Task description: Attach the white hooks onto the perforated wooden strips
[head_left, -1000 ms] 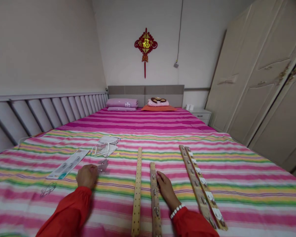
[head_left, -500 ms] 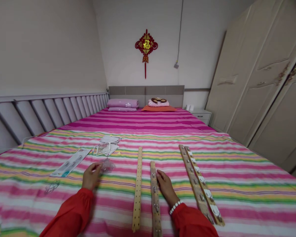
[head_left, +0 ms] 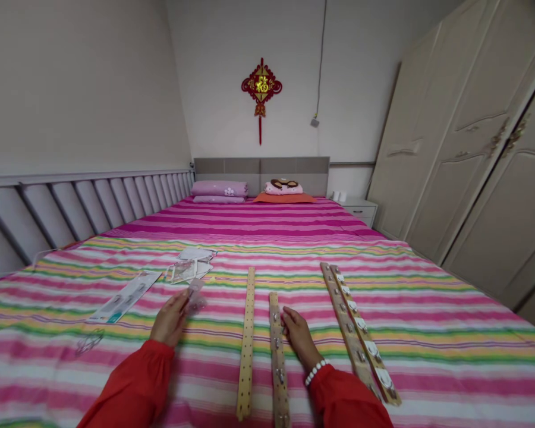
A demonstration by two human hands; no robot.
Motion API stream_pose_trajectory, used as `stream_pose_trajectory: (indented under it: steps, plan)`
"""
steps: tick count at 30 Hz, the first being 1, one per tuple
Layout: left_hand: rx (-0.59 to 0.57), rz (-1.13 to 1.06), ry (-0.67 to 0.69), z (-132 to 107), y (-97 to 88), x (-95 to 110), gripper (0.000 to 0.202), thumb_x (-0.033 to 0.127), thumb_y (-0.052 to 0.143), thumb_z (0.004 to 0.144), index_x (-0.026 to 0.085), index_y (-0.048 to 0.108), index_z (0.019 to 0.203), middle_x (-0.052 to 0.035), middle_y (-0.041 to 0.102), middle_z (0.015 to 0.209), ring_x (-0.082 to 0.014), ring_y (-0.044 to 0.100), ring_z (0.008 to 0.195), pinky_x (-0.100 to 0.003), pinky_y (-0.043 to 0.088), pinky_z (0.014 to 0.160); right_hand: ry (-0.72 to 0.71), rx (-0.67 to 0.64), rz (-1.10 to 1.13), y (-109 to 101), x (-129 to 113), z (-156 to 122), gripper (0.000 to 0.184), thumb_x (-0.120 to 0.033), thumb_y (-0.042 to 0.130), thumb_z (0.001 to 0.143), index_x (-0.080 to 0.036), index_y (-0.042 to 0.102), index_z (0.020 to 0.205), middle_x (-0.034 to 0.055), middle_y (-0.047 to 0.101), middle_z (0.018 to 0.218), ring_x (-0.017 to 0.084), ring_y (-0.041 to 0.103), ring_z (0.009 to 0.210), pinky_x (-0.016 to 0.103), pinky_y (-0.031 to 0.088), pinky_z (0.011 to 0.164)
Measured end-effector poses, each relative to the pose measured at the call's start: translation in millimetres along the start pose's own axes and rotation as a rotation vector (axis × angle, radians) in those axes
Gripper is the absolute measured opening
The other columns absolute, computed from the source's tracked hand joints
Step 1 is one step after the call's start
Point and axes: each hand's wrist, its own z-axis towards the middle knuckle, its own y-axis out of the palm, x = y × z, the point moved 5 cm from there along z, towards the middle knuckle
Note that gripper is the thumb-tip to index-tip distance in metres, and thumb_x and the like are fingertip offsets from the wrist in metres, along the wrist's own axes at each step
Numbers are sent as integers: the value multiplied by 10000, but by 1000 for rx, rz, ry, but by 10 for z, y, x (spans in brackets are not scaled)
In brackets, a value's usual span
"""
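My left hand (head_left: 170, 317) pinches a small, crumpled-looking clear plastic piece (head_left: 198, 292) between thumb and fingers, raised over the striped cloth. My right hand (head_left: 299, 334) is closed at the right edge of a narrow wooden strip (head_left: 279, 362). Its fingertips are pressed together there, and whatever lies between them is too small to make out. Clear patches with metal hooks sit along that strip. Just left of it lies a bare strip with rows of holes (head_left: 246, 345).
Two more strips lie to the right, one with metal hooks (head_left: 349, 328), the other with white hooks (head_left: 371, 348). On the left are a hook package (head_left: 123, 297), thin metal rings (head_left: 90, 341) and opened wrappers (head_left: 189, 265). A railing (head_left: 93, 199) borders the bed's left side.
My left hand has lifted the clear plastic piece slightly and turned it upright. The right hand stays by the hooked strip. The whole view has shifted slightly.
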Motion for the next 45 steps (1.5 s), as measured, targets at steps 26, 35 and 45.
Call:
stream_pose_trajectory:
  steps: [26,35,45]
  plan:
    - [-194,-152,-462,-1364,1226,-1084,86,63,639,774,148,632,764,41,584,553,-6,487,413,-67,357,380,16,-96,263,248,-592,-479,302,-382,794,553,-159,705,738,-10,640,517,110,532,434,227,416,459]
    - [-257,-25,-387,-1250,1189,-1258,202,233,788,627,147,659,758,26,611,575,-38,499,460,-124,349,420,42,-74,274,233,-543,-500,312,-359,820,513,-155,703,719,0,650,518,117,549,448,230,431,458]
    - [-429,302,55,-699,1407,-1001,247,280,782,502,131,684,673,-23,675,621,-151,612,630,-260,470,650,36,-70,185,198,-572,-191,283,-349,797,489,-145,698,657,-9,621,457,105,516,408,232,417,441]
